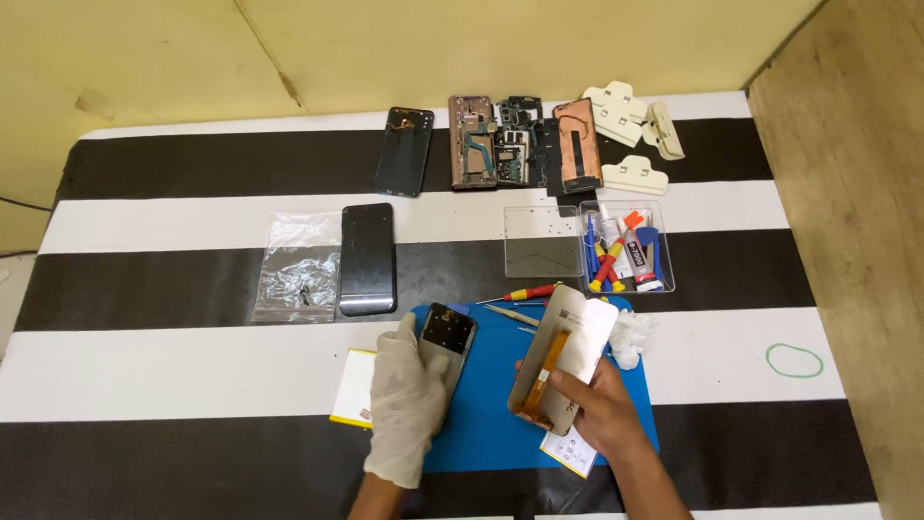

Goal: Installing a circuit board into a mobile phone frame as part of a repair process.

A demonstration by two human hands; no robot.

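Left hand (pixel 409 404), gloved, fingers clamped on phone frame (pixel 448 342) to steady it on blue mat (pixel 491 404) | right hand (pixel 597 409) fingers grip screen panel (pixel 568 356), tilted up above mat's right side.

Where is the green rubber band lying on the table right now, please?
In the head view, the green rubber band lies alone on a white stripe of the table, far right, beyond the blue mat and the right hand.
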